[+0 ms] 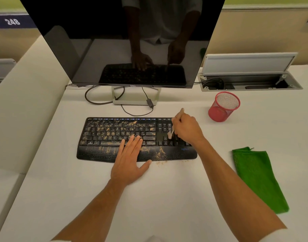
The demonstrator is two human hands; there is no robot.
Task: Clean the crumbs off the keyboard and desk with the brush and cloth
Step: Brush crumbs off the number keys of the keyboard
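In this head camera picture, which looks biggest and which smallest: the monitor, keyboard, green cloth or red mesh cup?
Largest to smallest as they look here:
1. monitor
2. keyboard
3. green cloth, though it lies nearer the camera, which flatters it
4. red mesh cup

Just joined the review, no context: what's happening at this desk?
A person is cleaning crumbs off a black keyboard. The right hand grips a small brush with its bristles down on the number pad side, which looks mostly clear. The left hand lies flat on the palm rest and lower keys, steadying the board. The main key area is still covered in crumbs, and a few lie on the desk by the front edge. The green cloth lies unused to the right.
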